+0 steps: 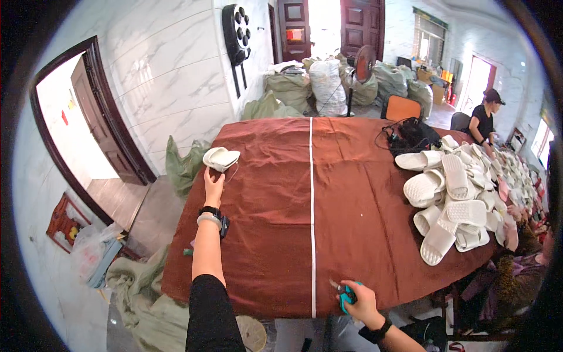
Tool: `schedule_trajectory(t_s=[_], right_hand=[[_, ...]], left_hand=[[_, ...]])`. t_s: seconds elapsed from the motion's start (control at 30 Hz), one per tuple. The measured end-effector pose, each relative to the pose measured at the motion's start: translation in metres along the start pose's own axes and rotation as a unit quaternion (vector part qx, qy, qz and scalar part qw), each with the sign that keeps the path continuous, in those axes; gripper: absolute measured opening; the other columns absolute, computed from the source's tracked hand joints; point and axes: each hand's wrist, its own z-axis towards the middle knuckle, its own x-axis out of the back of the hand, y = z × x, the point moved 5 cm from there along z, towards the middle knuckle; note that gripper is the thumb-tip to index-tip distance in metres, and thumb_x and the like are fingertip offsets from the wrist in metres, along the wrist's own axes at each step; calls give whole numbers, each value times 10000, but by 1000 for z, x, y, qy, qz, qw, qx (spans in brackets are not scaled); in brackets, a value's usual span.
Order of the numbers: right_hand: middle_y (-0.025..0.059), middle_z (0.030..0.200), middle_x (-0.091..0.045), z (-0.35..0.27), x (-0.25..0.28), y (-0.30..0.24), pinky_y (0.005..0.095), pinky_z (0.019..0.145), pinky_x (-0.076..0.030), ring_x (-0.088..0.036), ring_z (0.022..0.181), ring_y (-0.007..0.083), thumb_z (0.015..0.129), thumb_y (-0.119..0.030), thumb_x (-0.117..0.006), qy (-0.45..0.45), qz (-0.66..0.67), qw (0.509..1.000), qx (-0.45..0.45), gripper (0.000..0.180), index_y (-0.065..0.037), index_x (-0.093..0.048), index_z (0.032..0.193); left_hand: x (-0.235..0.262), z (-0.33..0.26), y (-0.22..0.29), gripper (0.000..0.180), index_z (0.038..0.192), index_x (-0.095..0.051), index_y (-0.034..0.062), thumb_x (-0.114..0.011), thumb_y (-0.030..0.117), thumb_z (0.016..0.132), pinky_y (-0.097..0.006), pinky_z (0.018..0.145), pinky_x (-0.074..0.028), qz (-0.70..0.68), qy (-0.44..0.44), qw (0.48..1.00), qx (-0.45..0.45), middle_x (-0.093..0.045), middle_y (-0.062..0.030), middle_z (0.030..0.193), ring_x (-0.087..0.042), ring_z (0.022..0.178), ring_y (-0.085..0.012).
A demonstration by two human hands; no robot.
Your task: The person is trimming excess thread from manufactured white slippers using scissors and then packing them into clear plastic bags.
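Observation:
My left hand (213, 189) is stretched out to the far left part of the table, its fingers closed on the near side of a pair of white slippers (221, 157). The slippers appear to be stacked together, and a thin thread or strap end hangs beside them. Part of my fingers is hidden by the slippers. Close to the table's near edge, my right hand (363, 306) grips small scissors with teal handles (347, 298), the blades pointing left. A large pile of white slippers (448, 226) lies on the right side of the table.
A reddish-brown cloth (264, 234) with a white strip (312, 205) covers the table. A black bag with cables (413, 135) lies at the far right. Another person (485, 120) stands beyond the pile. Stuffed sacks (328, 85) and a fan (365, 63) stand behind the table.

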Motion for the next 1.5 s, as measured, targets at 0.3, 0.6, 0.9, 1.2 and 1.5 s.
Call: schedule_trajectory(t_s=[0.3, 0.6, 0.9, 1.2, 1.5], right_hand=[[129, 859, -627, 7, 1, 23, 370, 700, -511, -629, 793, 313, 640, -104, -689, 4, -15, 998, -66, 486, -115, -589, 1115], [141, 830, -611, -6, 5, 18, 372, 674, -505, -618, 768, 324, 625, -62, -681, 39, -14, 998, -46, 476, -95, -601, 1094], [134, 907, -629, -1, 12, 18, 325, 698, -497, -627, 789, 235, 743, -198, -753, 72, 46, 996, -5, 445, -65, -578, 1131], [4, 799, -477, -30, -5, -6, 263, 719, -405, -459, 761, 111, 916, -362, -552, -200, 431, 875, -88, 504, -20, -450, 1271], [23, 724, -486, -93, -67, -33, 277, 622, -435, -511, 637, 117, 965, -478, -381, -488, 379, 771, -152, 510, -45, -507, 1204]], left_hand=[[-114, 28, -19, 407, 1244, -410, 98, -581, 96, 874, -241, 390, -360, -300, -42, 945, 123, -560, -53, 818, -486, 500, -118], [-83, -90, 3, 201, 719, -417, 134, -507, 148, 897, -252, 350, -203, -393, -112, 826, 389, -345, 39, 505, -257, 361, -82], [-4, -311, 133, 197, 1015, -587, 6, -461, 150, 967, -192, 448, -299, -210, -366, 886, 193, -434, 44, 590, -368, 474, -31], [26, -450, 160, 193, 926, -526, 50, -380, 164, 978, -274, 629, -394, -345, -284, 848, 285, -499, -31, 754, -483, 688, -132], [53, -503, 153, 153, 855, -469, 72, -420, 198, 928, -310, 604, -363, -529, -159, 741, 382, -438, -57, 684, -437, 648, -184]])
